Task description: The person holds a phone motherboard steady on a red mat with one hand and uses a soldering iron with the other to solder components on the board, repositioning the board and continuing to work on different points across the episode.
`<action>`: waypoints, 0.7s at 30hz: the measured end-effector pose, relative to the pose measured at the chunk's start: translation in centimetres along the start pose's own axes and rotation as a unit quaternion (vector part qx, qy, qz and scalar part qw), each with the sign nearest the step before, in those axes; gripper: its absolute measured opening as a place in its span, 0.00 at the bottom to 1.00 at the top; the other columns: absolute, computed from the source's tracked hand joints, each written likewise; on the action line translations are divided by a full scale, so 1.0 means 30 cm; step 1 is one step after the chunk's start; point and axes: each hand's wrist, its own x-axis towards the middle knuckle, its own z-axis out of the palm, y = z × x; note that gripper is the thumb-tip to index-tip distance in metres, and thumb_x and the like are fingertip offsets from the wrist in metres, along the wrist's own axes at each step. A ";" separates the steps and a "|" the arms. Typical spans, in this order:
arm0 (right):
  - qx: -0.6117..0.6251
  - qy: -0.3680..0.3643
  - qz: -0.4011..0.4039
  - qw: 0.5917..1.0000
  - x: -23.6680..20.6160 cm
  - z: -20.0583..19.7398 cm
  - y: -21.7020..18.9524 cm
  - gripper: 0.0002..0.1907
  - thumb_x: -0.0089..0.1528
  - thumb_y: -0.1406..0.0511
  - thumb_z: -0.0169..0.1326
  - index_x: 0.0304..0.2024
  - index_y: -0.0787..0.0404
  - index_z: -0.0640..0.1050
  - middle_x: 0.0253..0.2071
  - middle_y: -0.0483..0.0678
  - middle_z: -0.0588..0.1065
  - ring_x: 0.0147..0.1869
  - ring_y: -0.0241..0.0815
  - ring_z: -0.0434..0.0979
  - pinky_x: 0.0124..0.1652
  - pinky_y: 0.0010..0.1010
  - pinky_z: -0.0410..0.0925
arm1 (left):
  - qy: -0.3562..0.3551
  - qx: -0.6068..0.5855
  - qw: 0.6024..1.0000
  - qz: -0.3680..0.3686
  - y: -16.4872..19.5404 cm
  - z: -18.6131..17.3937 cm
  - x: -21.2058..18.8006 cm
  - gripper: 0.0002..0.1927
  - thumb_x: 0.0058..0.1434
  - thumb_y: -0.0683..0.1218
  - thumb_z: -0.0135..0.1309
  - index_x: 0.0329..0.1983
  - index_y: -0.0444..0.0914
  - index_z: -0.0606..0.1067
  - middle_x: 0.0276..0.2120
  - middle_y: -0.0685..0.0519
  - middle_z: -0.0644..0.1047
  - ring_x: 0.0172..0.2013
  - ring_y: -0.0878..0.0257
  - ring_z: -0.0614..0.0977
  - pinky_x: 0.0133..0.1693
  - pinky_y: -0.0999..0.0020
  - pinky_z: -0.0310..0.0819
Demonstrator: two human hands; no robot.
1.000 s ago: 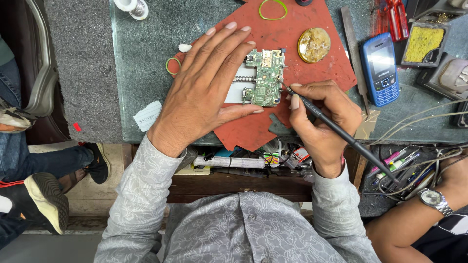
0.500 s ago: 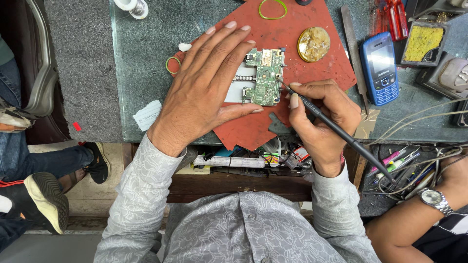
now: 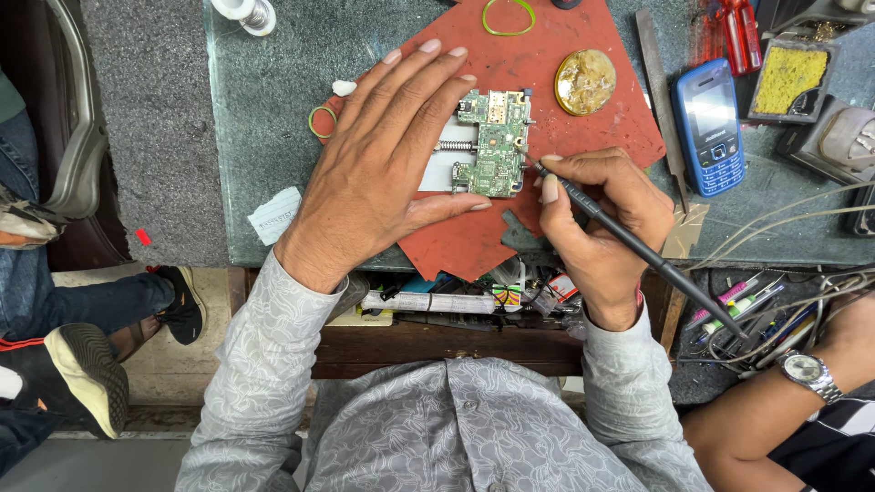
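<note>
A cluttered repair tabletop (image 3: 273, 109) of grey stone carries a red work mat (image 3: 547, 91). On the mat, beside the left fingers, lies a green circuit board (image 3: 497, 146) clamped in a small white holder. Around it sit a round brass-coloured tin (image 3: 585, 81), a blue keypad phone (image 3: 710, 126), a yellow sponge in a tray (image 3: 789, 80) and green rubber bands.

The left hand (image 3: 383, 173) lies flat, fingers spread wide, pressing on the holder's left side with the thumb stretched along the board's lower edge. The right hand (image 3: 597, 214) pinches a slim black soldering iron (image 3: 638, 246) like a pen, fingers closed around it, its tip meeting the board's right edge. Another person's forearm with a wristwatch (image 3: 809, 374) rests at the lower right.

The step in hand looks like fine work on a point at the board's right rim. The next move likely calls for a steady tip and firm hold-down, with small shifts only.

Compared with a second ago, almost nothing differs: both hands keep the same posture, and the tip has perhaps crept slightly nearer to the board.
</note>
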 end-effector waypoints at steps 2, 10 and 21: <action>-0.011 0.004 -0.013 1.000 0.001 0.003 0.002 0.07 0.67 0.76 0.61 0.47 0.71 0.80 0.44 0.52 0.80 0.41 0.31 0.79 0.41 0.20 0.71 | 0.000 0.001 1.000 -0.001 -0.001 0.003 0.003 0.52 0.57 0.67 0.71 0.73 0.34 0.62 0.73 0.44 0.62 0.75 0.49 0.60 0.76 0.49 0.50; 0.019 0.006 -0.003 1.000 -0.013 -0.003 -0.001 0.06 0.68 0.77 0.59 0.48 0.71 0.79 0.42 0.52 0.79 0.43 0.32 0.80 0.44 0.20 0.73 | 0.002 0.005 1.000 0.003 0.007 0.006 -0.010 0.52 0.57 0.67 0.71 0.74 0.34 0.62 0.73 0.44 0.62 0.75 0.49 0.60 0.77 0.49 0.50; -0.009 0.006 -0.013 1.000 -0.027 -0.012 -0.015 0.06 0.67 0.77 0.60 0.46 0.71 0.80 0.41 0.51 0.80 0.41 0.31 0.80 0.42 0.19 0.72 | 0.006 0.004 1.000 0.006 0.020 0.006 -0.022 0.52 0.57 0.66 0.71 0.74 0.34 0.62 0.73 0.44 0.62 0.75 0.49 0.60 0.77 0.49 0.50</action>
